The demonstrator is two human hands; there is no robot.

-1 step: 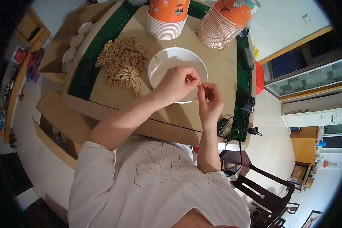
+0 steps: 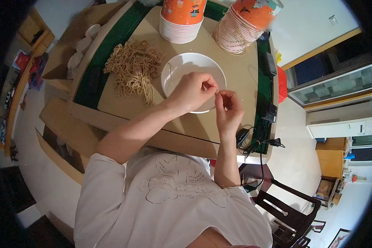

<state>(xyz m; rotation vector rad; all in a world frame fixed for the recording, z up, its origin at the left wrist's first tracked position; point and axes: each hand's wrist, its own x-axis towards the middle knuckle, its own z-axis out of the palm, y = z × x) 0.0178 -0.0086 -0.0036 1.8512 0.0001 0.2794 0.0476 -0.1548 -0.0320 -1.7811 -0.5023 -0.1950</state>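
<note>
My left hand [image 2: 194, 89] is closed in a pinch above the white bowl [image 2: 167, 84], thumb and forefinger pressed together. Close by, my right hand [image 2: 229, 109] pinches too, beside the bowl's near right rim. The two sets of fingertips almost meet around a tiny pale bit, too small to name. A thin tan strand [image 2: 170, 71] lies against the left inside of the bowl. To the left, a loose tangled heap of tan string [image 2: 136, 68] rests on the brown board [image 2: 180, 130]; neither hand touches it.
Two stacks of orange paper cups, a left stack [image 2: 181, 31] and a string-draped right stack [image 2: 237, 31], stand at the back. Black adapters and cables [image 2: 258, 142] lie along the right edge. A cardboard box [image 2: 56, 62] stands left of the table, a dark chair [image 2: 285, 206] at lower right.
The bowl has shifted very slightly toward me. Both hands keep the same pinch in almost the same place.
</note>
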